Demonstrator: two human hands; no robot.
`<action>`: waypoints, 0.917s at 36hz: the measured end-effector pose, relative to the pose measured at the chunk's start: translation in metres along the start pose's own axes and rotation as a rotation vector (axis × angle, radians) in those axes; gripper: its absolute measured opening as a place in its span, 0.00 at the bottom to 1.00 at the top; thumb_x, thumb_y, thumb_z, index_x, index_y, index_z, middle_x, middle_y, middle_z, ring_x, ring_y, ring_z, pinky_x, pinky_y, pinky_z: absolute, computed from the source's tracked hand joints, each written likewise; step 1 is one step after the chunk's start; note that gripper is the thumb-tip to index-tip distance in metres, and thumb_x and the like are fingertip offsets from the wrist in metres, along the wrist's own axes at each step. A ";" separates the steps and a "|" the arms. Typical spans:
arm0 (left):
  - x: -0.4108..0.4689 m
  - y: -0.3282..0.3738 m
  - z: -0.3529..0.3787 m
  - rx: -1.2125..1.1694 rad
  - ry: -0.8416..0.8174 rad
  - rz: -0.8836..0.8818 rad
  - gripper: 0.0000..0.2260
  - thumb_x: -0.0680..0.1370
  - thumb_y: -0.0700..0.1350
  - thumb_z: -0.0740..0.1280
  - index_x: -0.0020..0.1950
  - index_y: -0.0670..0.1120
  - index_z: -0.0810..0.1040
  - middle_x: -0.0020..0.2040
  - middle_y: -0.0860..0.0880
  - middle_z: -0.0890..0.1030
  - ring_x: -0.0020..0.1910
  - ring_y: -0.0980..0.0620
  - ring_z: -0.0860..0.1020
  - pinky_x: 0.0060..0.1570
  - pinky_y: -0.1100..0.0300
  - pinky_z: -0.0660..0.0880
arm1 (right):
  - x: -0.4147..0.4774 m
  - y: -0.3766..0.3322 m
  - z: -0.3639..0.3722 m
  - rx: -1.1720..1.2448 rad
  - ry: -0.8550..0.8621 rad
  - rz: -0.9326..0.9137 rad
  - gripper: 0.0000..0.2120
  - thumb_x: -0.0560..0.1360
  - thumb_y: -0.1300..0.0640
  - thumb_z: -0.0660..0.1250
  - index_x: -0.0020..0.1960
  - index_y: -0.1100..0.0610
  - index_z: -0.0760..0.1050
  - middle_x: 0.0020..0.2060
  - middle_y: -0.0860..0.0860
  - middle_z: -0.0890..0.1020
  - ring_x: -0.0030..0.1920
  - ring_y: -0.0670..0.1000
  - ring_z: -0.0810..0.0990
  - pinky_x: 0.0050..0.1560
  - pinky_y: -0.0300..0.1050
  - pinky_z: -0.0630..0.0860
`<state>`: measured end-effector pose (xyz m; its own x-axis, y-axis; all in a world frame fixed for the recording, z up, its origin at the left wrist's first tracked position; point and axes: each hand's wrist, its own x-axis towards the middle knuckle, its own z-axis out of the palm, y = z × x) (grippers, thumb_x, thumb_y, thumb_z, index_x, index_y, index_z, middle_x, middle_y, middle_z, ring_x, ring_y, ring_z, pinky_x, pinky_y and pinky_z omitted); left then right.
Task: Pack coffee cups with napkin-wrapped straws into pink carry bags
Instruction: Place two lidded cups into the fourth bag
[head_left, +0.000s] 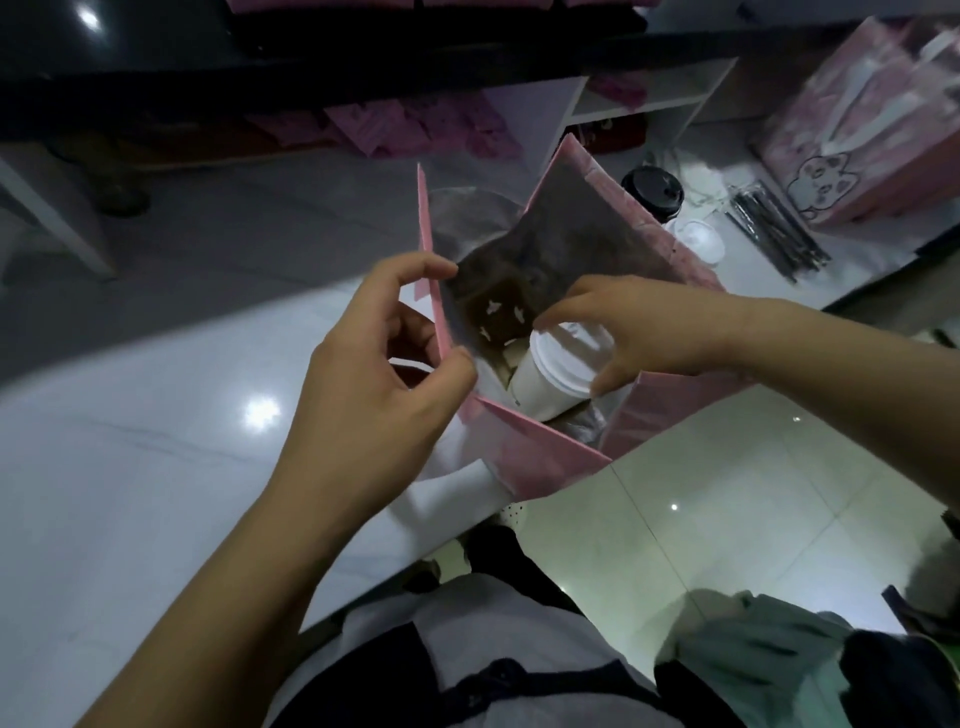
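Note:
An open pink carry bag (545, 447) stands on the white counter in front of me. My left hand (379, 374) pinches the bag's left wall between thumb and fingers and holds it apart. My right hand (639, 332) grips the white lid of a white paper coffee cup (545, 384), which is tilted and partly inside the bag's mouth. At the bottom of the bag a brown cardboard cup holder (498, 317) with cut-outs shows. No wrapped straw is visible in the bag.
To the back right on the counter stand a black-lidded cup (652, 195), a white lid (698, 239), a bundle of dark wrapped straws (779, 228) and another pink bag (872, 130) with a cartoon print. The counter's front edge (467, 535) runs just below the bag.

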<state>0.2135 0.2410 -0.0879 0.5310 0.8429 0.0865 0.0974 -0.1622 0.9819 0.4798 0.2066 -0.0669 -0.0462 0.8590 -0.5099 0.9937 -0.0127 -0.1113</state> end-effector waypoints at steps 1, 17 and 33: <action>-0.001 0.000 0.000 0.000 0.004 -0.003 0.22 0.75 0.38 0.71 0.63 0.60 0.74 0.38 0.48 0.79 0.37 0.50 0.80 0.38 0.61 0.79 | 0.000 -0.002 0.000 -0.011 0.003 -0.005 0.39 0.67 0.52 0.79 0.74 0.43 0.67 0.63 0.48 0.72 0.57 0.47 0.72 0.54 0.40 0.70; 0.003 0.017 0.008 0.135 -0.013 0.023 0.21 0.75 0.41 0.70 0.62 0.62 0.74 0.37 0.48 0.79 0.37 0.49 0.80 0.36 0.58 0.79 | -0.002 -0.003 -0.017 0.003 0.040 -0.097 0.37 0.68 0.55 0.77 0.72 0.39 0.68 0.60 0.46 0.70 0.59 0.48 0.72 0.53 0.39 0.69; 0.019 0.028 0.023 0.172 -0.086 0.025 0.22 0.75 0.40 0.71 0.63 0.63 0.75 0.39 0.47 0.80 0.41 0.48 0.81 0.41 0.57 0.79 | -0.003 0.024 0.010 -0.125 0.025 -0.199 0.32 0.74 0.62 0.69 0.73 0.40 0.67 0.59 0.48 0.69 0.58 0.53 0.68 0.60 0.53 0.72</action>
<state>0.2457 0.2401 -0.0624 0.6044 0.7917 0.0890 0.2219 -0.2746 0.9356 0.5028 0.1986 -0.0761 -0.2415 0.8505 -0.4673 0.9702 0.2202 -0.1006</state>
